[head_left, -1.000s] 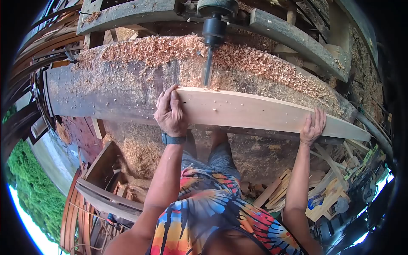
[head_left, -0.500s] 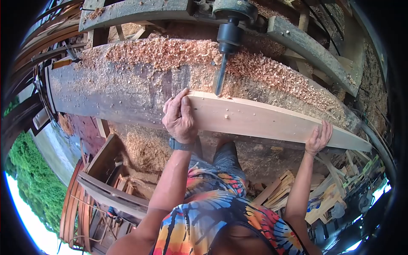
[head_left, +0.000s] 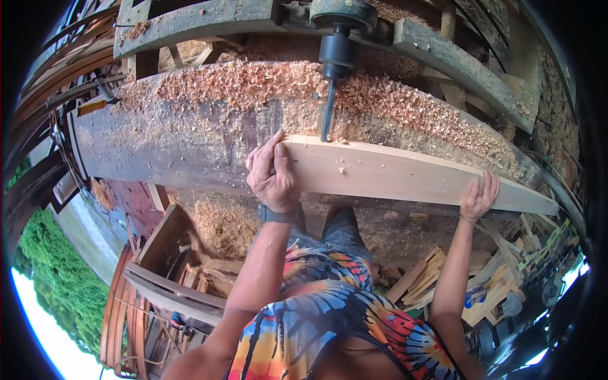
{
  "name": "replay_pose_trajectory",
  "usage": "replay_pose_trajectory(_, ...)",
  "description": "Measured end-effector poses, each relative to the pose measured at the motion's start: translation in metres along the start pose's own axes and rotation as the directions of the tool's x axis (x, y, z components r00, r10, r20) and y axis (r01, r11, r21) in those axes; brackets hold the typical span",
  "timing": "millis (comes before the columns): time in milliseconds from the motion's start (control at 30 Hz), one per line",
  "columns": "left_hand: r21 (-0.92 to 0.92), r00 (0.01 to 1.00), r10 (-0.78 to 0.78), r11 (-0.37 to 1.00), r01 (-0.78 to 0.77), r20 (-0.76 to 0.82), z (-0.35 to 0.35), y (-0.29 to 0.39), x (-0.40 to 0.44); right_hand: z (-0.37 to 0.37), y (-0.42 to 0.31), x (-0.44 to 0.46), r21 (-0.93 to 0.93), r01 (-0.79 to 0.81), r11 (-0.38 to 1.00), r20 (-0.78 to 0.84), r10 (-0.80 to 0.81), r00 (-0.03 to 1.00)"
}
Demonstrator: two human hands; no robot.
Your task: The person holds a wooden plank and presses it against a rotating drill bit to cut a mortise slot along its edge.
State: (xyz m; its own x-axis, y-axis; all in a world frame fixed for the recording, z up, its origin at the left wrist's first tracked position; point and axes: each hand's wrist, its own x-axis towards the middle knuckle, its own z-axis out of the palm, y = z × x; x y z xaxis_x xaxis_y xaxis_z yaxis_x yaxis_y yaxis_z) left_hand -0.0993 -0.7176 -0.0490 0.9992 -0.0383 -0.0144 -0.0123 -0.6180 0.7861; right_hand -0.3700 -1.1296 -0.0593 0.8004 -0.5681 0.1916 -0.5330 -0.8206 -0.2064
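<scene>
A long pale wooden board (head_left: 386, 172) lies across the dark worktable (head_left: 145, 149). My left hand (head_left: 273, 174), a watch at its wrist, grips the board's left end with fingers curled over the top edge. Far to the right my right hand (head_left: 480, 197) clasps the same board, fingers over its upper edge. A drill bit (head_left: 329, 111) in a black chuck (head_left: 337, 56) points down at the board's far edge, to the right of my left hand. Whether its tip is inside the wood I cannot tell. Small chips dot the board's face.
Heaped wood shavings (head_left: 253, 81) cover the table behind the board. A curved wooden rail (head_left: 202, 25) runs behind the table, and another rail (head_left: 462, 69) lies to the right. Wood offcuts (head_left: 421, 275) are piled low on the right. A wooden bin (head_left: 161, 244) stands at lower left.
The view has shifted slightly. The board and both hands have moved a little to the right relative to the drill bit; both hands keep their hold.
</scene>
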Motion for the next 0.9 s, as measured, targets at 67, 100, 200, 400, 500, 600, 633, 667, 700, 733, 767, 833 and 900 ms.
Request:
replay_pose_trajectory(67,0.006,0.999,0.034,0.999,-0.034,-0.004,0.001,-0.002,0.002,-0.001,-0.001,0.001,-0.003,-0.007,1.000,0.002,0.007,1.000)
replay_pose_trajectory(100,0.003,0.999,0.040,0.999,-0.040,0.007,0.001,-0.001,0.003,-0.002,-0.002,0.002,-0.010,-0.010,1.000,0.006,0.010,1.000)
replay_pose_trajectory(200,0.011,0.998,0.045,0.999,-0.046,0.039,0.000,0.000,0.005,-0.003,-0.004,0.007,-0.025,-0.005,1.000,0.013,0.005,1.000)
replay_pose_trajectory(400,0.015,0.998,0.055,0.998,-0.056,0.029,0.003,0.002,0.010,-0.001,-0.006,0.007,-0.021,-0.014,1.000,-0.012,0.014,1.000)
replay_pose_trajectory(500,0.022,0.995,0.093,0.996,-0.092,-0.030,0.008,-0.001,0.012,0.002,-0.003,0.010,-0.014,-0.007,1.000,-0.023,0.007,1.000)
replay_pose_trajectory(600,-0.051,0.989,0.080,0.995,-0.087,-0.126,0.017,-0.001,0.015,0.004,0.000,0.008,-0.019,-0.012,1.000,-0.042,0.012,0.999)
replay_pose_trajectory(633,-0.092,0.985,0.063,0.993,-0.079,-0.159,0.022,-0.003,0.016,0.005,0.000,0.008,-0.012,-0.005,1.000,-0.053,0.005,0.999)
replay_pose_trajectory(667,-0.131,0.981,0.043,0.989,-0.068,-0.189,0.026,-0.007,0.015,0.005,0.001,0.009,-0.006,0.002,1.000,-0.058,-0.002,0.998)
replay_pose_trajectory(700,-0.169,0.977,0.020,0.984,-0.056,-0.212,0.027,-0.006,0.014,0.006,0.001,0.010,-0.010,0.007,1.000,-0.069,-0.008,0.998)
replay_pose_trajectory(733,-0.166,0.976,-0.005,0.986,-0.033,-0.220,0.026,-0.005,0.013,0.006,0.000,0.010,-0.016,0.007,1.000,-0.078,-0.008,0.997)
replay_pose_trajectory(767,-0.210,0.972,-0.019,0.977,-0.032,-0.236,0.027,-0.003,0.013,0.007,0.000,0.010,-0.024,0.003,1.000,-0.091,-0.005,0.996)
replay_pose_trajectory(833,-0.298,0.963,-0.052,0.954,-0.031,-0.265,0.031,0.003,0.014,0.007,-0.001,0.011,-0.027,0.001,1.000,-0.100,-0.003,0.995)
replay_pose_trajectory(900,-0.383,0.957,-0.113,0.924,0.003,-0.266,0.033,0.003,0.013,0.008,0.000,0.011,-0.028,-0.001,1.000,-0.103,-0.002,0.995)
